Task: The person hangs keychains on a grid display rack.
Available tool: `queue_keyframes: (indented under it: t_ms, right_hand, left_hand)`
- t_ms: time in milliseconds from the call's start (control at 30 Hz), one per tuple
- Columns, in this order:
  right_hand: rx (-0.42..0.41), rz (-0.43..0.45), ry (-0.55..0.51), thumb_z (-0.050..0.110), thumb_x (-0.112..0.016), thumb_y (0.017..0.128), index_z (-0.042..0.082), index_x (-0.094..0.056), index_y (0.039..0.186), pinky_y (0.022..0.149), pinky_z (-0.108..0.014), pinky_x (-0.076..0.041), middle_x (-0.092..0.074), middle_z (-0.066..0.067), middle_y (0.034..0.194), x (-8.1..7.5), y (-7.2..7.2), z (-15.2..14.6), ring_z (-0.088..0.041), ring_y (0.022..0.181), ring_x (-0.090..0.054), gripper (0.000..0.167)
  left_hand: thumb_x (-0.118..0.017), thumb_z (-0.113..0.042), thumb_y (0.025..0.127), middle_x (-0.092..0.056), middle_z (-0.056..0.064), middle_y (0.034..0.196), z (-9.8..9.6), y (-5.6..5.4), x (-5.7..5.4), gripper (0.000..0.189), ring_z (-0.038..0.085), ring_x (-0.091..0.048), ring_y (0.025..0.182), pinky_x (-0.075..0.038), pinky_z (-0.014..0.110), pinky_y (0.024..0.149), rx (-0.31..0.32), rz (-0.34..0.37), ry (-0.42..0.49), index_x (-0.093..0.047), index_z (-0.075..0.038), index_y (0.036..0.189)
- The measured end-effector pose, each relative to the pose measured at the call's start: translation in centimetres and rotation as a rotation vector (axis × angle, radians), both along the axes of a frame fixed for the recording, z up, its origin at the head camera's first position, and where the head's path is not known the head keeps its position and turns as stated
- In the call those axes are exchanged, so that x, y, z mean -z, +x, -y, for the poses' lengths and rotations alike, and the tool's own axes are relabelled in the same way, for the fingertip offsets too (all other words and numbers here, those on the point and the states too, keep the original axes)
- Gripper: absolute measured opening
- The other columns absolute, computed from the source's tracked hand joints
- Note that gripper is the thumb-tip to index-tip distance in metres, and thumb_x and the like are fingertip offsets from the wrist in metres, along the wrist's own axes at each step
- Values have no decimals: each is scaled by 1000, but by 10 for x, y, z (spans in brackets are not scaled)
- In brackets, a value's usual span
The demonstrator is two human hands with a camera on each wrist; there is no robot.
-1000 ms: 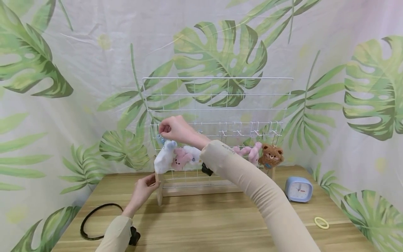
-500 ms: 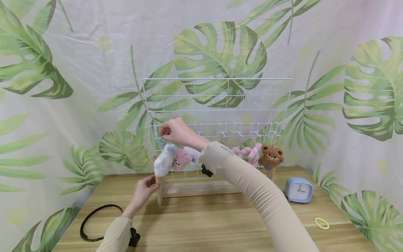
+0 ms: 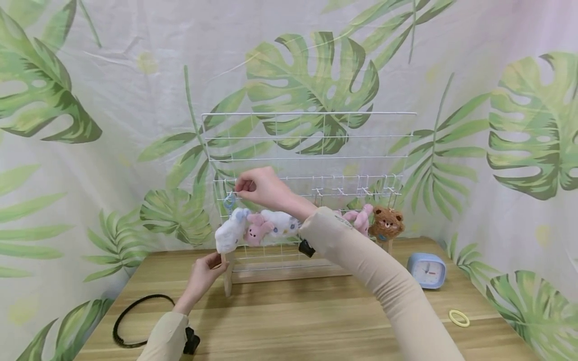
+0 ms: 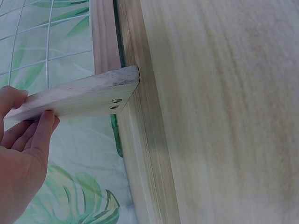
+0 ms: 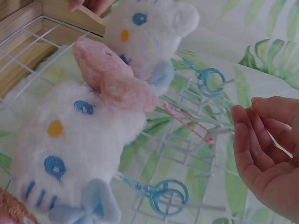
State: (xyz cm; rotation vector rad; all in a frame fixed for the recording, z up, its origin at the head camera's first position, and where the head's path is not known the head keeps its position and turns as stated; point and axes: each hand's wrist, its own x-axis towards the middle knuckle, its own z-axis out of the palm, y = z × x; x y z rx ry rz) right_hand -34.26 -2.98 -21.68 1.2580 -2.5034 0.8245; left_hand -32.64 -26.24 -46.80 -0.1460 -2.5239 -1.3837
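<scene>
In the left wrist view my left hand (image 4: 23, 158) grips the upright wooden leg (image 4: 79, 95) of a white wire grid rack (image 3: 309, 114). My right hand (image 3: 266, 188) hovers near the row of hooks with loosely bent fingers and holds nothing. Beside it, a white cat plush keychain (image 5: 145, 46) hangs by a blue ring (image 5: 200, 85) on the leftmost hook. A pink plush (image 5: 112, 79) on a pink bead chain (image 5: 187, 122) comes after it, followed by another white cat plush (image 5: 70, 140) with blue rings. My right forearm hides part of the row in the head view.
Farther right hang pink plush (image 3: 361, 220) and a brown bear plush (image 3: 387, 224). A blue alarm clock (image 3: 426, 271) and a yellow ring (image 3: 459, 318) are at the table's right. A black headband (image 3: 118, 326) lies at the left. Leaf-print cloth surrounds the wooden table (image 3: 289, 321).
My right hand has let go of the leftmost keychain's blue ring and moved slightly right. That white plush now hangs from its hook. The left hand stays on the wooden leg.
</scene>
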Motion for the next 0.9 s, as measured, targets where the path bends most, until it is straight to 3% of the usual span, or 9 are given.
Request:
queue_keyframes:
  t_ms: [167, 300, 533, 700, 900]
  right_hand:
    - [6, 0, -55, 11, -69, 92, 6, -74, 101, 73, -13, -55, -75, -6, 93, 1, 14, -29, -11, 78, -67, 11]
    - [6, 1, -86, 14, -70, 92, 7, -74, 101, 67, -15, -54, -74, -5, 87, 14, 25, -59, -7, 71, -63, 12]
    - [34, 37, -132, 15, -69, 93, 4, -74, 102, 68, -17, -56, -75, -5, 88, 55, 35, -108, -5, 73, -65, 15]
    - [88, 70, -179, 15, -69, 93, 4, -74, 102, 75, -19, -58, -75, -4, 92, 85, 40, -143, -8, 80, -68, 15]
    - [228, 28, -237, 16, -69, 93, 8, -75, 102, 73, -20, -59, -77, -3, 93, 113, 54, -189, -8, 80, -70, 13]
  left_hand:
    - [-63, -8, 96, -64, 28, 127, 1, -2, -1, 44, 40, -63, 120, -59, 34, 91, 8, 8, 22, -56, 7, 136]
    - [-62, -8, 96, -63, 28, 128, 6, -3, -1, 45, 40, -63, 121, -59, 35, 92, -1, 3, 16, -55, 7, 137]
    - [-63, -8, 94, -66, 28, 124, 12, -3, 2, 43, 40, -65, 117, -60, 38, 91, -25, -45, -33, -58, 8, 134]
    - [-63, -10, 95, -66, 27, 125, 12, -3, 1, 44, 39, -65, 117, -59, 38, 91, -35, -34, -46, -57, 7, 135]
    - [-62, -9, 95, -67, 25, 124, 9, -4, -3, 44, 38, -65, 117, -58, 40, 94, -42, -37, -49, -56, 6, 136]
